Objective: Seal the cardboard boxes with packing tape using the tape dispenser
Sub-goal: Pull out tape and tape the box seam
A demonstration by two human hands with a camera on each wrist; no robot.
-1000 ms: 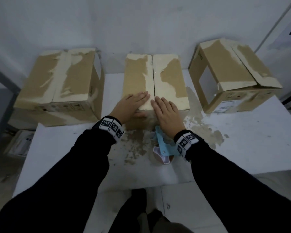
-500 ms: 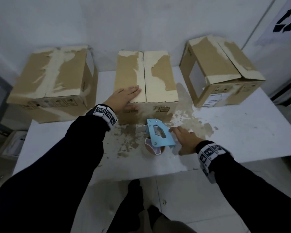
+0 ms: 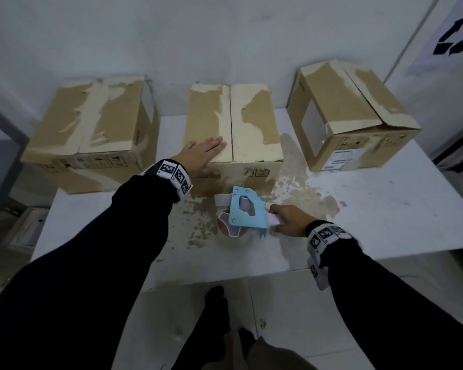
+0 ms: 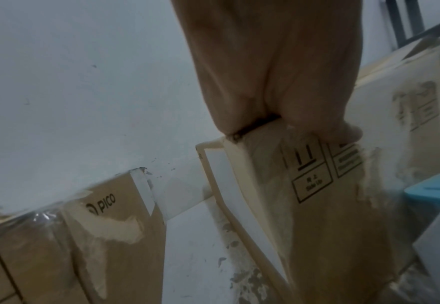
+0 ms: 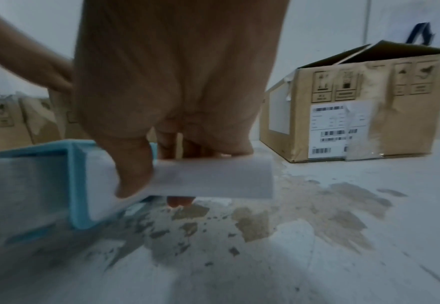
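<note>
Tape dispenser, blue, lying on worktop before middle box: right hand curled round its white handle, left hand flat on the flaps; risk: flaps springing apart should pressure lapse during the lift.

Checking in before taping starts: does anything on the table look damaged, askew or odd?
Yes. The right-hand box sits turned at an angle, its top flaps raised and unsealed. All three boxes show torn, peeled surface paper, and the table has brown patches near the tape dispenser, which the right hand grips. The left hand lies flat on the middle box.
</note>
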